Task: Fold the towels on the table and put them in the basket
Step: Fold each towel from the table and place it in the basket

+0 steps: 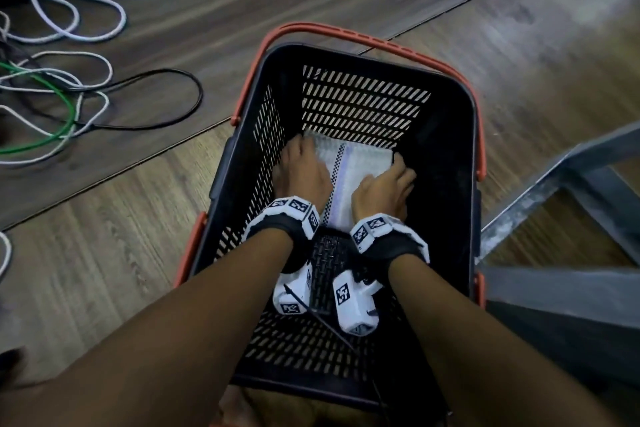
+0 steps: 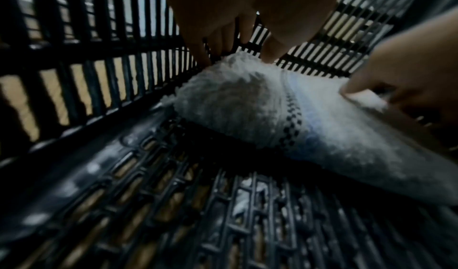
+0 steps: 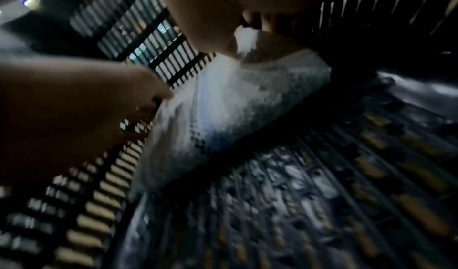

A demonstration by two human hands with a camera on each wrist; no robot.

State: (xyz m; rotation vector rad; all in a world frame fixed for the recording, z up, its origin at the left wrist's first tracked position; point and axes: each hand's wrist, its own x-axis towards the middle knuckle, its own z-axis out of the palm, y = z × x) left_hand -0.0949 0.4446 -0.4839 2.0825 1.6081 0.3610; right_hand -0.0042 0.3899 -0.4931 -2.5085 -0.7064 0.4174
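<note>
A black slatted basket (image 1: 446, 135) with orange handles (image 1: 346, 32) stands on a wooden floor. Inside, at its far end, a folded white towel (image 1: 360, 166) with a dark checkered stripe sits low over the basket floor. My left hand (image 1: 301, 166) holds the towel's left edge. In the left wrist view its fingers (image 2: 218, 38) reach down behind the towel (image 2: 247, 104) at the far corner. My right hand (image 1: 384, 187) grips the right edge. In the right wrist view its thumb (image 3: 218, 38) pinches the towel (image 3: 235, 101). No other towel shows.
Loose white, green and black cables (image 1: 69, 97) lie on the floor to the left. A grey metal frame (image 1: 554, 184) stands close to the basket's right side. The near half of the basket floor (image 2: 173, 204) holds only my wrists above it.
</note>
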